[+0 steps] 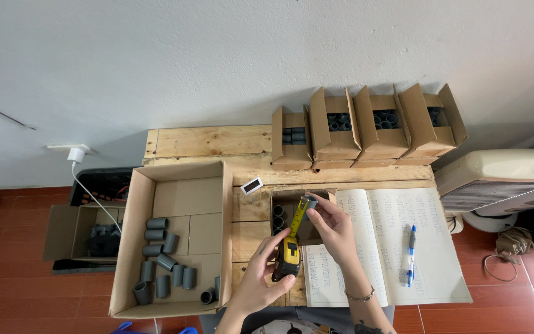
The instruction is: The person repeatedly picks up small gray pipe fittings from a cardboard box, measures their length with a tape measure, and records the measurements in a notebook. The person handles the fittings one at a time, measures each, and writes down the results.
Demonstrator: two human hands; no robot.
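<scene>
Holding: left hand (pixel 261 279) grips a yellow tape measure (pixel 288 258); right hand (pixel 334 224) pinches a grey pipe fitting (pixel 309 202) against the tape's end.
Beneath: small open box (pixel 287 218) of fittings, on the pallet table (pixel 208 141).
Left: large carton (pixel 177 238) with loose fittings.
Right: open notebook (pixel 390 247), blue pen (pixel 411 254).
Behind: four boxes (pixel 366 127) by the wall.

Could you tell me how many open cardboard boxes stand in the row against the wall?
4, side by side at the pallet table's back edge: first box, second box, third box, fourth box.
</scene>
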